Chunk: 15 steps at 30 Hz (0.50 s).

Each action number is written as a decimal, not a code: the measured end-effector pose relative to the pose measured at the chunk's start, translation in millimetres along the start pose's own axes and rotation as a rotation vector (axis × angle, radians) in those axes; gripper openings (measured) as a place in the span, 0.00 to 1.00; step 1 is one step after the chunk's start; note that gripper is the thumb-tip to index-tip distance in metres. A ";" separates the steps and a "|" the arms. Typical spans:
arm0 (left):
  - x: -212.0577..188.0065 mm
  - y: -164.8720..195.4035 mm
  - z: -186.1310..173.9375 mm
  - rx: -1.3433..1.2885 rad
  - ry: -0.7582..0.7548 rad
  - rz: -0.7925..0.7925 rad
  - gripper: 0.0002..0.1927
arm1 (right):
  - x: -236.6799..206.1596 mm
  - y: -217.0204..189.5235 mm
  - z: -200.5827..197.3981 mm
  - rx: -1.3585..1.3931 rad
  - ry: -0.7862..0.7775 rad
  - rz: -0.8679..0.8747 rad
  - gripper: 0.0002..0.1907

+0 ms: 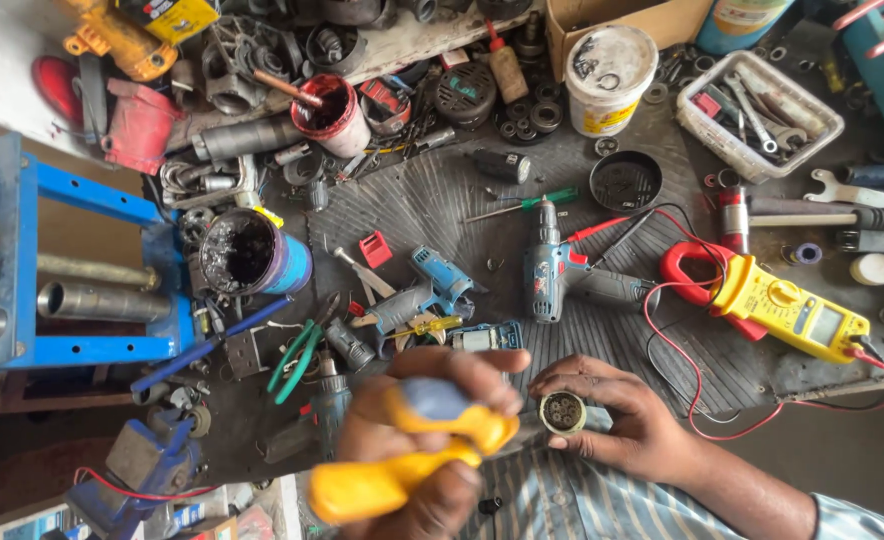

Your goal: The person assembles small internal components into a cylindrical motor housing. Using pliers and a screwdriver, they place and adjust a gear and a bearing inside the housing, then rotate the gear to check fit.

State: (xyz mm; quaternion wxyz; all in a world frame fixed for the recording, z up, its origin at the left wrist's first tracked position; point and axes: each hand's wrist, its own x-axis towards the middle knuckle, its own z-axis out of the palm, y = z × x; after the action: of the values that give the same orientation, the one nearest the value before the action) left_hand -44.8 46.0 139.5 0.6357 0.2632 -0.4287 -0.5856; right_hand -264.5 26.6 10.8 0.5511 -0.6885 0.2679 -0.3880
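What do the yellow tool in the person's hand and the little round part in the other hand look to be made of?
The yellow tool in the left hand looks like moulded plastic: smooth, glossy, with a grey-blue insert. The round part in the right hand seems metal: a pale, dull ring around dark inner pieces, though grime leaves that uncertain.

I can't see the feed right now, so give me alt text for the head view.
The left hand grips a yellow and blue tool, while the right hand holds a small round metal part, seen from above. Beyond lies a cluttered workbench with a blue drill, a yellow clamp meter and a white bucket.
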 end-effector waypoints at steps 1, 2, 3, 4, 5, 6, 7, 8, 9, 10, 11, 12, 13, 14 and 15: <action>2.5 -2.8 4.3 0.037 -0.064 -0.003 0.21 | -2.1 1.3 -0.5 0.003 0.008 -0.002 0.22; 2.5 -7.1 9.8 0.042 -0.068 0.006 0.20 | -5.0 2.9 -0.7 0.007 0.016 -0.003 0.23; 1.6 -12.5 15.0 0.047 -0.070 0.017 0.19 | -8.0 5.2 -1.4 0.011 0.023 -0.005 0.23; 0.9 -16.5 17.6 0.054 -0.075 0.028 0.18 | -10.5 8.3 -2.2 0.003 0.033 -0.012 0.24; 0.8 -20.0 17.9 0.082 -0.123 0.040 0.18 | -13.1 11.8 -2.3 -0.003 0.045 -0.018 0.24; 0.9 -23.8 17.8 0.108 -0.167 0.049 0.19 | -16.6 14.9 -1.8 -0.008 0.056 -0.019 0.25; 0.1 -26.6 17.8 0.133 -0.210 0.058 0.19 | -19.3 18.1 -0.6 0.005 0.077 -0.055 0.25; 0.4 -28.6 16.6 0.152 -0.249 0.042 0.19 | -20.1 21.9 0.5 0.017 0.098 -0.094 0.25; 2.0 -30.4 14.5 0.171 -0.289 0.030 0.18 | -20.4 24.6 0.4 0.027 0.117 -0.136 0.25; 3.0 -31.8 13.4 0.190 -0.327 0.020 0.18 | -21.7 25.3 -1.4 0.037 0.089 -0.101 0.22; 3.4 -32.5 13.1 0.193 -0.339 0.026 0.18 | -23.4 24.5 -3.5 0.048 0.058 -0.065 0.20; 4.2 -33.7 13.1 0.197 -0.348 0.031 0.18 | -23.9 23.7 -4.7 0.061 0.026 -0.028 0.17; 4.4 -34.0 13.7 0.201 -0.357 0.037 0.18 | -23.5 22.1 -5.1 0.061 0.021 -0.027 0.16; 4.8 -33.8 13.9 0.217 -0.359 0.036 0.18 | -22.3 20.2 -5.5 0.060 0.016 -0.026 0.15; 4.8 -33.7 14.6 0.232 -0.360 0.035 0.18 | -21.1 17.9 -5.5 0.060 0.011 -0.024 0.15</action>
State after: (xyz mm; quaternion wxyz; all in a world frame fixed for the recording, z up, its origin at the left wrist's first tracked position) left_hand -75.0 37.9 119.7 0.5241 0.2184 -0.6044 -0.5588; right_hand -279.7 35.9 -11.1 0.5653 -0.6726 0.2509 -0.4064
